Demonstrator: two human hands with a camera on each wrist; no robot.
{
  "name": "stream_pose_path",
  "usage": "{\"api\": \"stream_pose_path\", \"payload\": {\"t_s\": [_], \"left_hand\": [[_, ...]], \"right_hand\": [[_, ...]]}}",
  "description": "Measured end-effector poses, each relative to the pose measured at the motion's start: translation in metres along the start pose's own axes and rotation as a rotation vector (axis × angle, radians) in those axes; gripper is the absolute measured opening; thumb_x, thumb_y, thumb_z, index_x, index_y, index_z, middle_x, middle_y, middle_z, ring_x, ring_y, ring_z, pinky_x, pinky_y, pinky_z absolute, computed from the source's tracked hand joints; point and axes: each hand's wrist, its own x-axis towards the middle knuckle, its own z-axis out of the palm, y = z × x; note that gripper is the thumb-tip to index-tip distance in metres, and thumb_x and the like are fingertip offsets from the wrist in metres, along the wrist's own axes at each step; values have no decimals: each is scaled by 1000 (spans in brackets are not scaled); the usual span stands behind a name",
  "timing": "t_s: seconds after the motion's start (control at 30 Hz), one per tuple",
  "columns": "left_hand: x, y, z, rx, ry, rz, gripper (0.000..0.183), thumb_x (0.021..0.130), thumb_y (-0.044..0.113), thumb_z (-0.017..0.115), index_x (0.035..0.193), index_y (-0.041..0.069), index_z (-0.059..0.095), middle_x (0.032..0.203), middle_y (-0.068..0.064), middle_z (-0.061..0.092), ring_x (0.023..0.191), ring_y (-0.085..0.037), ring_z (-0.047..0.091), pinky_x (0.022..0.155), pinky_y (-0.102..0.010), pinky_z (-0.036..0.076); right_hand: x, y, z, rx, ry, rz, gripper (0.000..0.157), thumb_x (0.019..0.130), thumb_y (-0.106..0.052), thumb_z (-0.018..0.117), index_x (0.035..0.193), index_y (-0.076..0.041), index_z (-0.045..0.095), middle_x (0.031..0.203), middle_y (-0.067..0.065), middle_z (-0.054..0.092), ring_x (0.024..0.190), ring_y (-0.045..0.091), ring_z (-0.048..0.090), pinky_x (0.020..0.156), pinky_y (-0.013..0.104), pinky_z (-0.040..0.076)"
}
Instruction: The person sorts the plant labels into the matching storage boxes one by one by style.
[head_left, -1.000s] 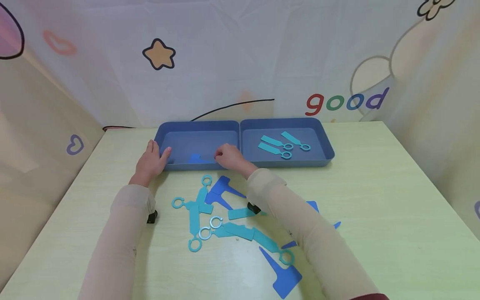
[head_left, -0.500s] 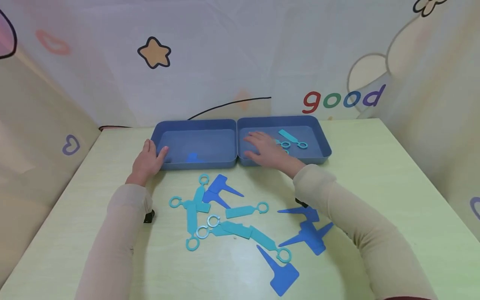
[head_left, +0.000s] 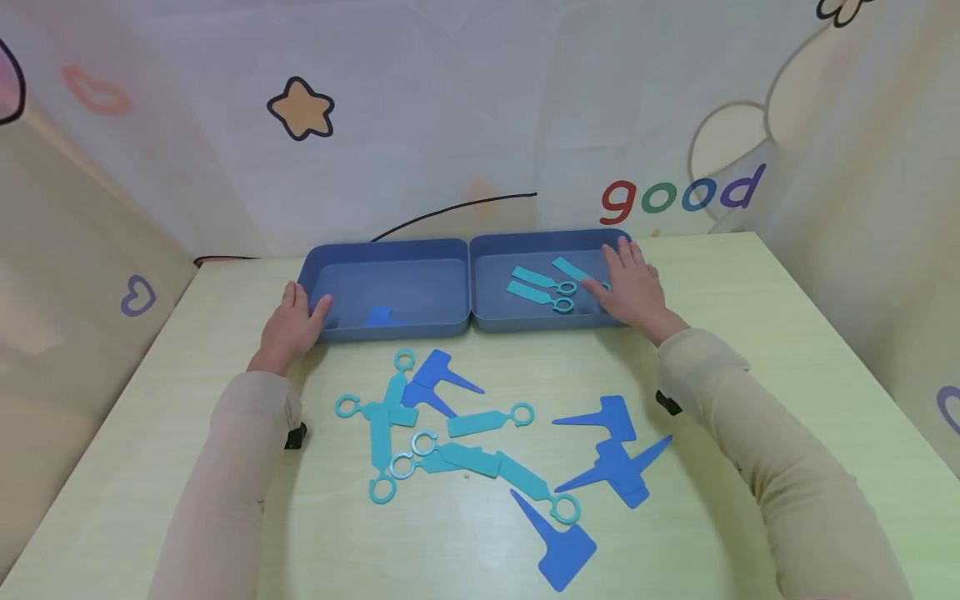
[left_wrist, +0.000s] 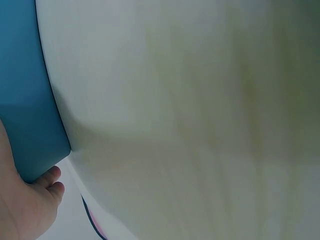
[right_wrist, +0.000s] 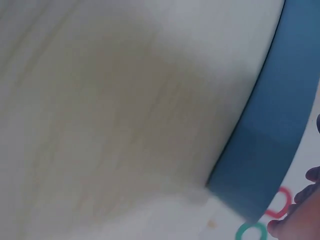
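Observation:
In the head view, my left hand (head_left: 288, 329) holds the left end of the left blue tray (head_left: 386, 246), thumb over the rim and fingers along the outside. My right hand (head_left: 633, 287) rests over the right end of the right blue tray (head_left: 551, 323), its fingers straight and spread. That tray holds three turquoise ring tags (head_left: 531, 292), one partly hidden by the hand. A blue T-shaped plant label (head_left: 381, 316) lies in the left tray, partly behind its front wall. The left wrist view shows fingertips (left_wrist: 56, 190) at the tray's corner.
Several turquoise ring tags (head_left: 477, 423) lie on the table (head_left: 315, 533), some overlapping. Several blue T-shaped labels (head_left: 567, 557) lie among them and to their right (head_left: 618, 462). A printed curtain (head_left: 420, 117) hangs behind the trays, which stand side by side.
My right hand has left the left tray and moved right, across the right tray to its far end. The left hand keeps its place. The blue label stays in the left tray.

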Motion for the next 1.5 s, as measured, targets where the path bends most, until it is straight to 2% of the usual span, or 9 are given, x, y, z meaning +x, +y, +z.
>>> {"api": "stream_pose_path", "payload": {"t_s": [0.17, 0.37, 0.47, 0.73, 1.0, 1.17, 1.33, 1.5], "left_hand": [[1, 0, 0, -1, 8, 4, 86, 88, 60, 6, 137, -11, -7, 144, -28, -9, 131, -46, 7, 105, -53, 15], [3, -2, 2, -2, 14, 7, 88, 88, 61, 5, 137, -11, -6, 144, -28, -9, 131, -46, 7, 105, -53, 15], [4, -3, 3, -4, 14, 8, 88, 87, 62, 5, 137, -11, -6, 144, -28, -10, 131, -46, 7, 105, -53, 15], [5, -5, 2, -3, 13, 11, 89, 87, 62, 6, 137, -11, -7, 144, -28, -9, 131, -46, 7, 105, -54, 15], [3, -2, 0, 6, 13, 12, 87, 88, 60, 6, 136, -12, -6, 144, -29, -8, 130, -47, 8, 105, -53, 15], [2, -2, 1, 5, -1, 8, 87, 88, 60, 5, 136, -11, -8, 144, -29, -10, 131, -46, 7, 105, -53, 14], [2, -3, 1, 3, -4, 6, 86, 88, 60, 5, 136, -11, -8, 144, -28, -10, 131, -46, 6, 105, -53, 14], [0, -1, 0, 5, -10, 1, 85, 89, 59, 5, 137, -10, -9, 144, -27, -12, 130, -47, 7, 104, -54, 15]], "right_hand": [[-2, 27, 2, 62, -47, 92, 74, 90, -45, 38, 141, 1, 10, 146, 25, -1, 134, 41, -3, 102, 62, 8], [-2, 44, 5, 177, -114, 137, 79, 91, -51, 29, 140, 4, 3, 144, 28, -5, 133, 43, -3, 103, 60, 7], [-1, 45, 5, 227, -145, 136, 81, 91, -52, 28, 140, 4, -2, 144, 28, -8, 133, 42, -4, 105, 57, 7], [0, 45, 3, 262, -209, 148, 82, 91, -53, 27, 140, 3, -7, 144, 26, -13, 134, 40, -8, 106, 56, 4], [-2, 44, -2, 235, -216, 141, 81, 90, -54, 27, 140, 2, -4, 144, 27, -14, 133, 42, -9, 103, 60, 4], [-6, 25, -8, 129, -140, 54, 74, 92, -47, 33, 142, 0, 4, 146, 25, -7, 134, 40, -4, 100, 64, 9], [-17, -7, -9, 34, -98, -139, 69, 92, -40, 41, 142, -2, 13, 147, 22, 3, 135, 37, 3, 102, 62, 14], [-36, -36, -4, -35, -95, -327, 67, 90, -42, 44, 142, -6, 18, 148, 18, 9, 136, 34, 5, 104, 58, 15]]}}
